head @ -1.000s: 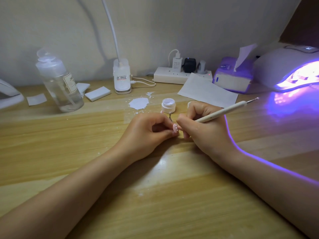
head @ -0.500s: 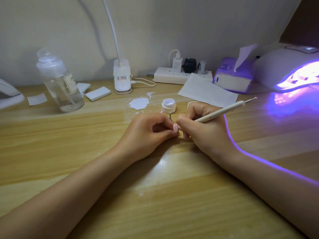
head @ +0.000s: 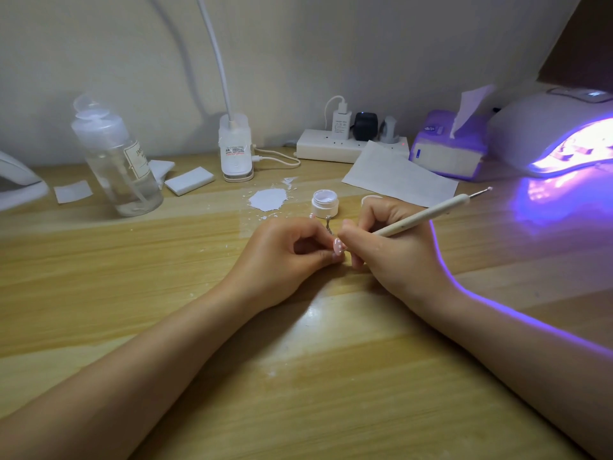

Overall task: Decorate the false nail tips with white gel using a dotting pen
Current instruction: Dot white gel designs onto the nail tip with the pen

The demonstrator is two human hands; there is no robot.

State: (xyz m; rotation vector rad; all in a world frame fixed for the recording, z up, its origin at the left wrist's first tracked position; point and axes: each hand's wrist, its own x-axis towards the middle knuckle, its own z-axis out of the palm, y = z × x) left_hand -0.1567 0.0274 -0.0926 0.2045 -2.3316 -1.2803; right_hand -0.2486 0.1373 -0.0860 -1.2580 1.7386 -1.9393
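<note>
My left hand rests on the wooden table and pinches a small pink false nail tip with white dots on it. My right hand grips a cream dotting pen like a pencil, its lower end down at the nail tip and hidden by my fingers. The pen's upper metal end points up to the right. An open white gel pot stands just behind my hands. A thin metal stand shows between the hands.
A white paint-like patch lies left of the pot. A clear bottle, white pads, a lamp base and a power strip line the back. A tissue box, paper sheet and lit UV lamp sit right.
Both hands stay almost still at the nail tip. The pen's upper end has dipped slightly.
</note>
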